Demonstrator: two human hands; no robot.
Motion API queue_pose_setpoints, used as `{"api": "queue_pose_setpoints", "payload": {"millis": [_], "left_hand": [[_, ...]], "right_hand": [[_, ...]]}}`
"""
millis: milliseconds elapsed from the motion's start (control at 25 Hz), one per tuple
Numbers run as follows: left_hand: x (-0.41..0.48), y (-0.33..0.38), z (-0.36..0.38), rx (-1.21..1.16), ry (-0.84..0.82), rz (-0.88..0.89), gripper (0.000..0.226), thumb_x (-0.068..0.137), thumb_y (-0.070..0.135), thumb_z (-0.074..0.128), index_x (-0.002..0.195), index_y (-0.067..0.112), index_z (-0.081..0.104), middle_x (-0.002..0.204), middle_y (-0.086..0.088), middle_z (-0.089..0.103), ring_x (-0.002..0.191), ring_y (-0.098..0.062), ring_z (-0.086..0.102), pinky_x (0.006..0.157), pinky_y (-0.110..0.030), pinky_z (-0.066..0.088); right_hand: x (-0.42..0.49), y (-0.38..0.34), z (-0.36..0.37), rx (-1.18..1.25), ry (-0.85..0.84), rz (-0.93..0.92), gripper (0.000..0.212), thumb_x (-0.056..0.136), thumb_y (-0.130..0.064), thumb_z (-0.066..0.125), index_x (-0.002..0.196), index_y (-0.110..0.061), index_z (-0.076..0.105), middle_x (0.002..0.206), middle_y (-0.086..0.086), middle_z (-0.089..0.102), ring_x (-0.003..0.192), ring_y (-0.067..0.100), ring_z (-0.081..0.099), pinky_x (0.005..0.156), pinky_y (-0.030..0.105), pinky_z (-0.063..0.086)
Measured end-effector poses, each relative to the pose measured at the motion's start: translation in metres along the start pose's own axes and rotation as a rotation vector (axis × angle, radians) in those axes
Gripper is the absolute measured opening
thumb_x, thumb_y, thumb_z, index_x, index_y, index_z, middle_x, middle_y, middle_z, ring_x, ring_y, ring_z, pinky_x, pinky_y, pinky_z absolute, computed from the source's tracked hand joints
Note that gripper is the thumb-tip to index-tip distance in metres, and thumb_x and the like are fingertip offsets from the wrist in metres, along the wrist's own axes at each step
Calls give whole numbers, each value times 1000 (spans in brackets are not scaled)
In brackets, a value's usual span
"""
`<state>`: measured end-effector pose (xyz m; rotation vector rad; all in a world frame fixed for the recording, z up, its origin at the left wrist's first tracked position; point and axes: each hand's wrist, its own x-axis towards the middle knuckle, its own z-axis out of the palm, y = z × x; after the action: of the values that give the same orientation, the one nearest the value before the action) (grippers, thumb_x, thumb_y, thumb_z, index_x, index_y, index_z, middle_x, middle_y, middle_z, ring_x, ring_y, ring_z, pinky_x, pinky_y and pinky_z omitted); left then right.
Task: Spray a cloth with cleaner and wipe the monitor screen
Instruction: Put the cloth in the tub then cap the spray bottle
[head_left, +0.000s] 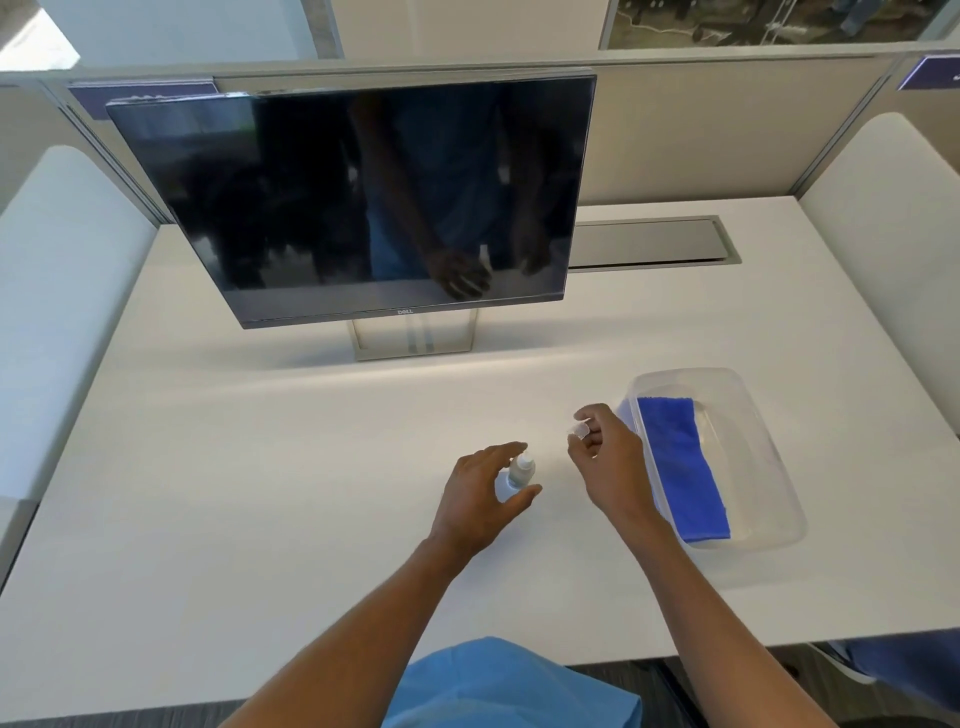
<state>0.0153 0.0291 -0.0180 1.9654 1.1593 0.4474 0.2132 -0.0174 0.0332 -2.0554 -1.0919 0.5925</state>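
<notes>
A small clear spray bottle (519, 472) with a white nozzle stands on the white desk (260, 493). My left hand (480, 499) curls round its body, thumb on the near side and fingers on the far side. Just to its right, my right hand (605, 462) pinches the bottle's small clear cap (579, 429) between thumb and fingertips. A folded blue cloth (680, 467) lies in a clear plastic tub (753, 395) right of my right hand. The dark monitor (363, 197) stands on its stand at the back of the desk, switched off.
A metal cable hatch (649, 241) is set into the desk behind the monitor on the right. Grey partition panels (701, 130) close off the back. White surfaces flank the desk on both sides.
</notes>
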Motion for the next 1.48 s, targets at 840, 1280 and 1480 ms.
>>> {"api": "queue_pose_setpoints", "payload": {"millis": [840,1280,1480], "left_hand": [[2,11,-6,-93,-3,18,14,87,58,61,99,64,62,105,35,70,100,2,66,81,-21,51],[2,15,-5,-119,-14,-48,26,89,57,62,103,38,72,96,20,76,90,-9,70,81,-40,57],[1,16,-6,-112,-20,-69,20,90,51,64,105,39,70,95,22,76,90,-8,69,81,-39,57]], "right_hand": [[-40,-58,-1,-242,-310,-180,19,103,-13,63,121,-14,71,116,1,72,105,15,66,96,25,54],[-12,-54,28,-599,-403,-71,26,97,-20,73,121,-13,65,111,3,60,91,16,57,81,23,44],[-15,-48,32,-586,-356,-165,28,95,-18,75,120,-14,63,111,4,60,88,13,54,79,20,45]]}}
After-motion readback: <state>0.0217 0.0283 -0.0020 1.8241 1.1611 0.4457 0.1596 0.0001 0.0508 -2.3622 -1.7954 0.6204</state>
